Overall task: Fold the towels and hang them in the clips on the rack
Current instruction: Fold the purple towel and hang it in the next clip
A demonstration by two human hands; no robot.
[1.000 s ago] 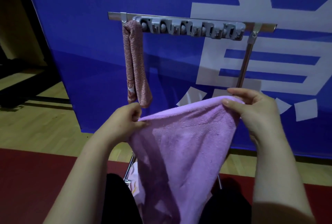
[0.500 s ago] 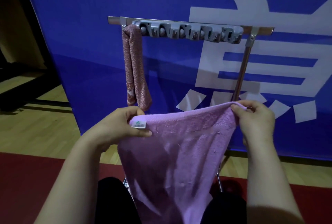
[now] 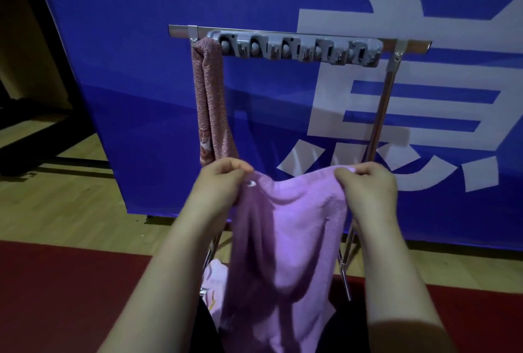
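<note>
1. We've got the purple towel (image 3: pixel 285 239) held up by its top edge in front of the rack (image 3: pixel 407 43), one corner in each of our hands. It sags a little between them and drapes down past the bottom of the view.
2. Left hand (image 3: pixel 223 180): fingers curled in, pinching the towel's left corner. A small white tag peeks out just under the fingers.
3. Right hand (image 3: pixel 368 185): same deal, fingers curled and gripping the right corner, back of the hand toward us.
4. The pink towel (image 3: pixel 210 103) is folded into a narrow strip and hangs at the left end of the rack's top bar, right where the grey clip strip (image 3: pixel 297 48) starts. We can't tell exactly how it's caught up there. Its lower end sits just behind our left hand.
5. Low down by the rack's left foot, a pale pink cloth (image 3: pixel 216 270) shows between our left forearm and the purple towel.
6. Behind the rack is a blue banner (image 3: pixel 141 70) with big white characters. Under it all is a wooden floor (image 3: pixel 56 205), with a red mat (image 3: pixel 70 290) nearest us.
</note>
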